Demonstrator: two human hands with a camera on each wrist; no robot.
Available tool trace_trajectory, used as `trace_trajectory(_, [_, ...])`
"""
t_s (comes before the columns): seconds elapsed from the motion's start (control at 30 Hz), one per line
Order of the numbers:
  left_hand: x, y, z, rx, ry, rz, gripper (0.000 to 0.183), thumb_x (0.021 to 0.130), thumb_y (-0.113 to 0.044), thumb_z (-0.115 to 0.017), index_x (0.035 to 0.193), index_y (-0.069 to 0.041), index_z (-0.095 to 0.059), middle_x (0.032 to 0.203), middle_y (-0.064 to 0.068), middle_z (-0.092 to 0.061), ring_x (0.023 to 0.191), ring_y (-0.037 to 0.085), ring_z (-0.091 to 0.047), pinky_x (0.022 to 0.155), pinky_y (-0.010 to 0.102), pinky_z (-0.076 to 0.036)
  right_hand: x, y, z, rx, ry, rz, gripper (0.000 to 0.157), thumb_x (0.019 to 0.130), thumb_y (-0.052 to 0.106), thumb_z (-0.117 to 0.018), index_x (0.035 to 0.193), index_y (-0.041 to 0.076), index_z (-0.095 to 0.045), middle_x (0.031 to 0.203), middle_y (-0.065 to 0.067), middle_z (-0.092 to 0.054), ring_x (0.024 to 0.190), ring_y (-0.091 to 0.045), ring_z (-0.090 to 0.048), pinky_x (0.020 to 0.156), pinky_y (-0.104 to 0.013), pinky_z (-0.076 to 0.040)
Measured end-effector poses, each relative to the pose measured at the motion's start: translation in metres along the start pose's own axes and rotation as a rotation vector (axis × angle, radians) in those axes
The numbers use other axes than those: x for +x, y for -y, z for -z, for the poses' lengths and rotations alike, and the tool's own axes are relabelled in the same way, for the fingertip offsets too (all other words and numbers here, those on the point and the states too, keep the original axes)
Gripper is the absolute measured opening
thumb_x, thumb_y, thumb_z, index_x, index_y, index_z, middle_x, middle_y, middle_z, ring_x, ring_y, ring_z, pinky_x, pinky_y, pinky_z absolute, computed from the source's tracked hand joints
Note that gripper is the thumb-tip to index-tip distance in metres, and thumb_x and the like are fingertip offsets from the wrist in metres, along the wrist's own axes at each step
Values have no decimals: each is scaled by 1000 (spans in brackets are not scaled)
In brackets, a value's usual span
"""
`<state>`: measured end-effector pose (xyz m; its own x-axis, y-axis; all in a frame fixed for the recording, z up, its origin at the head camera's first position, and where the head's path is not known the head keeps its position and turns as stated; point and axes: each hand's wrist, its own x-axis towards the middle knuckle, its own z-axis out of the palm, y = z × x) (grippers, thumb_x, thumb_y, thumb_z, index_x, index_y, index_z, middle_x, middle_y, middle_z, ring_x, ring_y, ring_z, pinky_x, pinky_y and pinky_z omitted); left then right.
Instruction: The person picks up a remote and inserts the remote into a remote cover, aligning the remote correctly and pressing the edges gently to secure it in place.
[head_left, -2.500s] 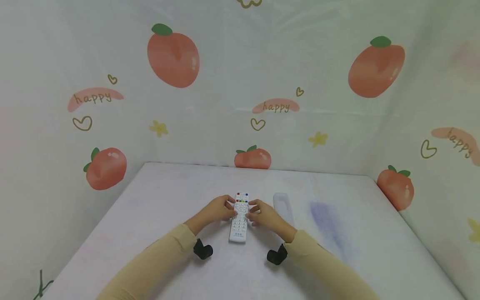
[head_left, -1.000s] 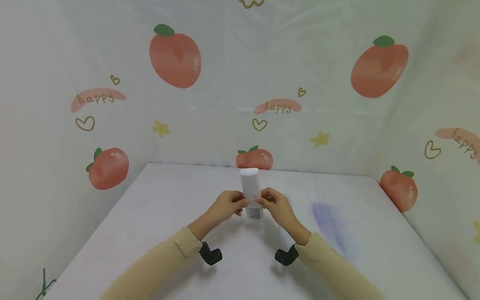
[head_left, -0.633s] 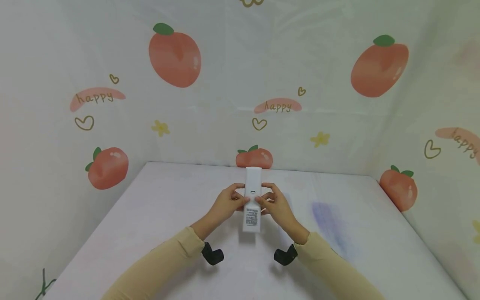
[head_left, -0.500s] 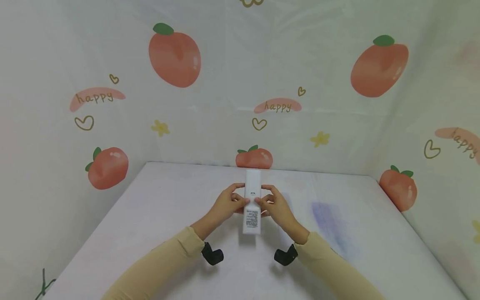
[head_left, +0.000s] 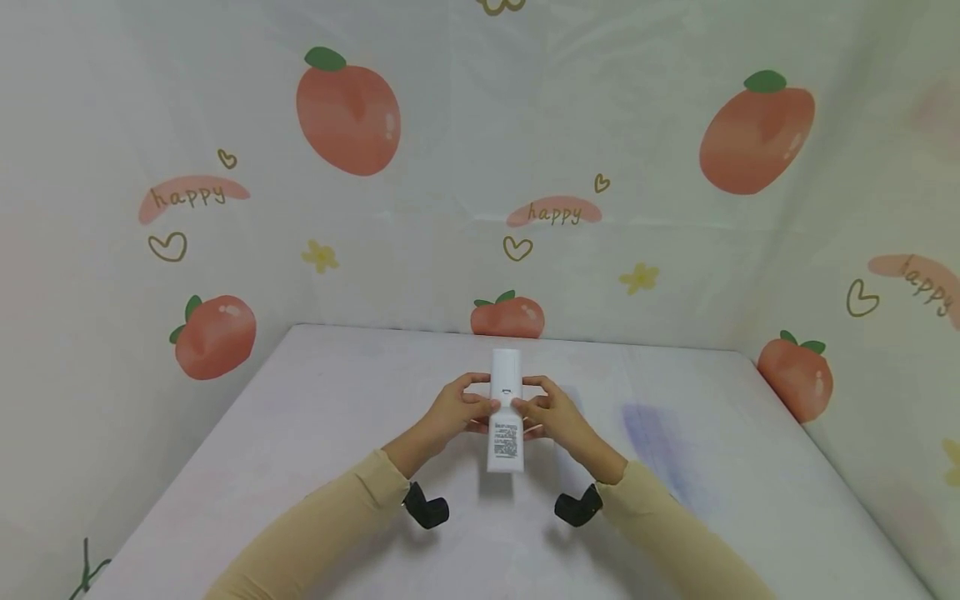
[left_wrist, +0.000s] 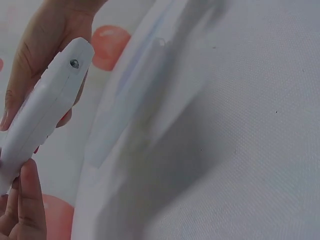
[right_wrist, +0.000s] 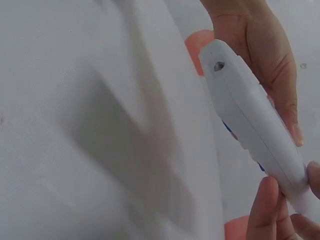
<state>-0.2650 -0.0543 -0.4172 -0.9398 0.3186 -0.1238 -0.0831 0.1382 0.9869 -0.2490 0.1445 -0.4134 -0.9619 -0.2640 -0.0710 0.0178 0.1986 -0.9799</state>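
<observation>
A white remote control [head_left: 507, 375] is raised over the table, its back with the printed label facing the head camera. My left hand [head_left: 450, 415] pinches its left edge, thumb on the back and fingers underneath. On the opposite edge my right hand [head_left: 558, 417] pinches it the same way. In the left wrist view the remote [left_wrist: 50, 95] shows the end with its small emitter, buttons turned downward. A translucent remote cover [left_wrist: 127, 102] lies on the table beyond; in the head view the right hand mostly hides it.
The white table [head_left: 360, 375] meets a fruit-printed curtain [head_left: 450, 167] at the back and sides. A purple smudge [head_left: 652, 442] marks the tabletop on the right. Black wrist cameras [head_left: 427, 508] hang under both sleeves. A green cord [head_left: 86, 571] shows at lower left.
The remote lay button side up between both hands; it was lifted and turned over, its back now showing. Over the last half second it has sunk slightly toward the person, the hands with it.
</observation>
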Motion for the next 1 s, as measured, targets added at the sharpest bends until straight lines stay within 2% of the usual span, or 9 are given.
trace_trajectory(0.43, [0,-1,-3,-6,-8,15,56,89,-15,-70,139,-10,-45,98,14,-71,75,17,-67,70,32,-59,-2,-1,11,-21,65,8,56,95,21,-63,140,-1,-37,95,-15,-66,77,-19,-68,73,-39,-60])
trace_trajectory(0.6, [2,1,-3,-2,-18,22,56,89,-15,-71,139,-10,-45,99,14,-72,74,17,-67,70,32,-59,-2,0,18,-71,55,11,47,96,18,-60,134,-5,-44,98,-19,-66,81,-26,-69,73,-39,-60])
trace_trajectory(0.73, [3,1,-1,-19,-26,26,56,89,-14,-71,139,-10,-45,98,15,-72,73,17,-67,69,32,-59,0,-1,35,-130,2,27,38,97,14,-57,128,-8,-49,104,-27,-64,87,-35,-67,73,-37,-60])
trace_trajectory(0.9, [3,0,1,-48,-31,20,56,89,-11,-69,139,-8,-45,98,15,-72,72,17,-67,68,32,-59,4,-5,68,-175,-113,28,35,99,10,-53,126,-12,-48,109,-30,-62,86,-28,-67,74,-32,-59])
trace_trajectory(1.0, [4,1,2,-53,-34,20,56,90,-11,-69,139,-8,-44,98,15,-72,72,17,-67,69,33,-59,4,-11,83,-196,-170,-34,36,98,8,-53,125,-14,-47,111,-31,-61,87,-27,-66,74,-30,-59])
